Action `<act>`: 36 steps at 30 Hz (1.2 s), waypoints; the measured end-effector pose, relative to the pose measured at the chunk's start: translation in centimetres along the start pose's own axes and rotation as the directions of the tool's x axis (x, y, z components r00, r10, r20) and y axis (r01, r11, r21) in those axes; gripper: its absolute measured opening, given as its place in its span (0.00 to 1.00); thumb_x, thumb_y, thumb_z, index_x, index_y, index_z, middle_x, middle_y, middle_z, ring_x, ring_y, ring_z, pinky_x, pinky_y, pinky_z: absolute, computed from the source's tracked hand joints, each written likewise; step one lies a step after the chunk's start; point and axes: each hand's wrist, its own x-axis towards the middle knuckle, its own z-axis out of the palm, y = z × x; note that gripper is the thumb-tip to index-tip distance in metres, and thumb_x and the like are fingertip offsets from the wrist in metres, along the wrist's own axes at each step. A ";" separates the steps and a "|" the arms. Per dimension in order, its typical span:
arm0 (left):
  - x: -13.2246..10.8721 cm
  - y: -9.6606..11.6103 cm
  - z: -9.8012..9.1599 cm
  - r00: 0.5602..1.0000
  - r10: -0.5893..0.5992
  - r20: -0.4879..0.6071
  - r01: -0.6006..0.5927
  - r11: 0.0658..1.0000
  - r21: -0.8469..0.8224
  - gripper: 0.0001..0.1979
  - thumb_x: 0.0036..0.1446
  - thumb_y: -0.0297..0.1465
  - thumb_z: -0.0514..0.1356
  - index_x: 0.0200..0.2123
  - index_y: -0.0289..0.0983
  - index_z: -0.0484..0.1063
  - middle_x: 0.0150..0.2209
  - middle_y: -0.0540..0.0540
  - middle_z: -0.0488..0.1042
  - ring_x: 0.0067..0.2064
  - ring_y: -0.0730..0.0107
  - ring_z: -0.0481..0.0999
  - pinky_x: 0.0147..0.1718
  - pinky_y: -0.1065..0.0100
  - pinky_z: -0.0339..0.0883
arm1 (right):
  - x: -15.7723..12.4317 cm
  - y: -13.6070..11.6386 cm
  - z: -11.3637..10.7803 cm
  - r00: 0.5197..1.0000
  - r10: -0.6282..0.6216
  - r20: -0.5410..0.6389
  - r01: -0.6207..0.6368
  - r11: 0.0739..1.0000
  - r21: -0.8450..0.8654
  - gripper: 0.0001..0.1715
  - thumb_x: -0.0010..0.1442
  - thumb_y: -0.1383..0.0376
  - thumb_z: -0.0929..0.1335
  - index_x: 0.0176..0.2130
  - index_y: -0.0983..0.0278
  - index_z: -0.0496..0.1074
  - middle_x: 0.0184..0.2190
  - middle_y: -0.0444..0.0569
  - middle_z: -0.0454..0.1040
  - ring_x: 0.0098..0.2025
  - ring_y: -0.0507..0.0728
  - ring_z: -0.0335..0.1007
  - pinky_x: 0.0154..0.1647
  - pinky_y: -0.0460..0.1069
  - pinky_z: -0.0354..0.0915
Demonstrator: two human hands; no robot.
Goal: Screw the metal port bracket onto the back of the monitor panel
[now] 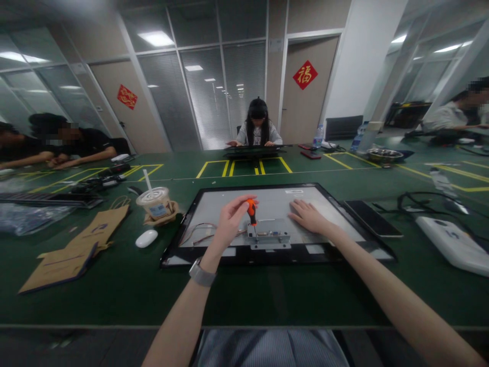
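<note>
A flat panel [267, 196] with a black frame and pale grey back lies on the green table. Near its front edge sits a metal bracket [270, 239] with small connectors. My left hand [234, 216], a watch on its wrist, has its fingers closed around the top of an orange and black screwdriver [251, 210]. The screwdriver stands nearly upright, its shaft pointing down at the bracket's left part. My right hand [307, 216] rests flat on the panel, right of the bracket, fingers spread and holding nothing. Thin cables [196, 232] lie on the panel's left part.
Left of the panel are a drink cup with a straw [155, 203], a white mouse [146, 238] and brown paper bags [82, 244]. To the right lie a dark tablet-like slab [370, 218], black cables and a white case [453, 244]. Several people sit around the table.
</note>
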 end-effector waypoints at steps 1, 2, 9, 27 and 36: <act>0.1 0.2 0.0 1.000 0.000 -0.010 0.000 1.000 0.009 0.16 0.64 0.38 0.60 0.49 0.37 0.79 0.41 0.41 0.82 0.44 0.62 0.80 0.49 0.60 0.73 | 0.0 0.0 0.0 1.000 0.000 -0.001 0.000 1.000 0.002 0.40 0.70 0.47 0.52 0.70 0.65 0.58 0.72 0.61 0.56 0.73 0.69 0.50 0.70 0.64 0.49; 0.2 0.3 0.1 1.000 0.010 -0.020 -0.009 1.000 0.026 0.15 0.64 0.39 0.61 0.47 0.37 0.80 0.41 0.41 0.82 0.44 0.62 0.80 0.48 0.61 0.73 | 0.0 0.0 0.0 1.000 -0.004 -0.003 0.004 1.000 0.004 0.39 0.70 0.47 0.52 0.70 0.65 0.58 0.72 0.61 0.56 0.73 0.69 0.50 0.70 0.64 0.49; 0.7 1.4 0.6 0.989 0.134 -0.057 -0.121 0.973 0.197 0.09 0.61 0.36 0.64 0.37 0.39 0.83 0.37 0.45 0.75 0.38 0.69 0.77 0.38 0.68 0.73 | 0.0 -0.1 0.2 1.000 -0.014 -0.019 0.014 1.000 -0.012 0.39 0.70 0.47 0.52 0.69 0.64 0.59 0.72 0.62 0.56 0.72 0.70 0.51 0.69 0.66 0.50; 1.3 0.4 1.2 0.968 0.242 -0.069 -0.205 0.918 0.340 0.08 0.61 0.32 0.62 0.41 0.39 0.81 0.36 0.45 0.75 0.38 0.67 0.76 0.40 0.67 0.71 | -0.2 -0.5 0.3 0.999 -0.003 -0.037 0.003 1.000 -0.013 0.39 0.70 0.48 0.53 0.69 0.66 0.60 0.71 0.62 0.57 0.72 0.70 0.51 0.70 0.65 0.49; 1.4 0.1 0.7 0.973 0.231 -0.002 -0.217 0.917 0.334 0.14 0.67 0.33 0.54 0.40 0.37 0.80 0.39 0.42 0.80 0.41 0.62 0.78 0.44 0.64 0.69 | -0.2 -0.6 0.6 0.999 0.011 -0.049 -0.011 1.000 -0.011 0.39 0.71 0.48 0.53 0.69 0.67 0.59 0.71 0.61 0.56 0.73 0.68 0.50 0.71 0.63 0.49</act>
